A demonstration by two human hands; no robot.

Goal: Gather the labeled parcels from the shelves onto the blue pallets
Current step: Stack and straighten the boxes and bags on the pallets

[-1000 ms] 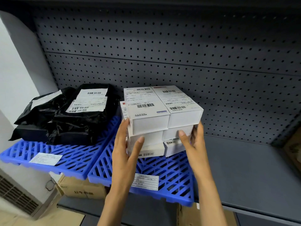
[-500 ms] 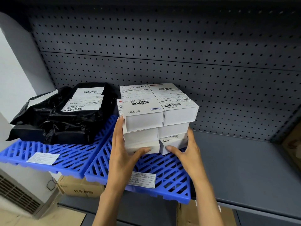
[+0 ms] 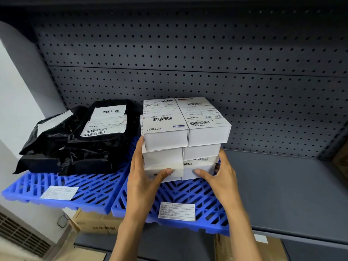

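The stack of white labeled cardboard boxes [image 3: 185,136] is held on the right blue plastic pallet [image 3: 190,196] by fingers [image 3: 165,171] of 2 hands, so little seems left.

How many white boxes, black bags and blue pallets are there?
White boxes: 6 visible, stacked in 3 layers of 2
Black bags: 2 with visible labels; a darker bundle below is unclear
Blue pallets: 2
Total: 10

Head cam, close, angled fwd/down at shelf [image 3: 282,185], prob. chest-height.
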